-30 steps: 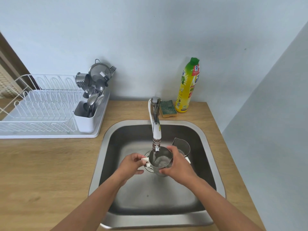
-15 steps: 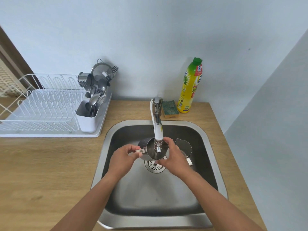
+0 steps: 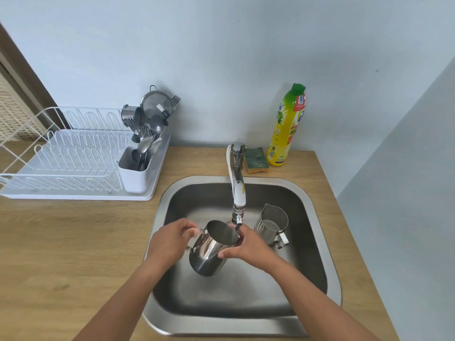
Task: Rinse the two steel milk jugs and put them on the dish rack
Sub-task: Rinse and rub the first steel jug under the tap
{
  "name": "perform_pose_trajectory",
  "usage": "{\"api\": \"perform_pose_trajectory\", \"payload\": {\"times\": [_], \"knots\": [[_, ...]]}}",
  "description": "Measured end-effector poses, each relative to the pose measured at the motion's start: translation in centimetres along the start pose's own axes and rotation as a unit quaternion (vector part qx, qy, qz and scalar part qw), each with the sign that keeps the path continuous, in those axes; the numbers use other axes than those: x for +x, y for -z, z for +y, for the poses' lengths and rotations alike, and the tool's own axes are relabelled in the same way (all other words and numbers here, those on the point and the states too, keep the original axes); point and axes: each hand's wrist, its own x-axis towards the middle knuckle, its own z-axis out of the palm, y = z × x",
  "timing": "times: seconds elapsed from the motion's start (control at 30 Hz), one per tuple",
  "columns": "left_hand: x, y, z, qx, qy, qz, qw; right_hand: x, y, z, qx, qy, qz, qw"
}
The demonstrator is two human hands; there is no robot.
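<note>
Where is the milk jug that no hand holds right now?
In the head view, the free jug stands upright inside the sink, right of the tap and the held jug, just beyond the right hand.

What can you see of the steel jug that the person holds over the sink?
The held jug is polished, mirror-bright steel with an open round mouth. It is tilted, mouth up and away, above the sink, just under the faucet tip. The left hand grips its handle side; the right hand holds its rim and wall.
</note>
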Motion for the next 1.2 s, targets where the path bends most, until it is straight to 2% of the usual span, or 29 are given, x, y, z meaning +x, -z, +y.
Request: {"api": "perform_pose_trajectory", "payload": {"times": [0.13, 0.33, 0.67, 0.93, 1.1, 1.2], "knots": [[0.0, -1.1, -0.7, -0.088, 0.036, -0.063, 0.993, -1.3, 0.4, 0.4, 0.023, -0.023, -0.007, 0.999], [-0.6, -3.4, -1.1, -0.244, 0.097, -0.167, 0.950, -3.4, 1.8, 0.3, 0.014, -0.026, -0.007, 1.000], [0.0, -5.4, 0.3, -0.319, 0.060, -0.232, 0.917, -5.4, 4.2, 0.1, -0.132, 0.023, 0.057, 0.989], [0.4, -4.3, 1.0, -0.309, -0.004, -0.130, 0.942, -4.2, 4.4, -0.5, -0.138, 0.100, 0.080, 0.982], [0.0, -2.6, 1.5, -0.191, -0.037, -0.014, 0.981, -2.5, 3.8, -1.4, -0.104, 0.103, 0.079, 0.986], [-0.3, -1.5, 1.5, -0.086, -0.049, 0.034, 0.995, -1.4, 3.2, -2.0, -0.061, 0.083, 0.046, 0.994]]}}
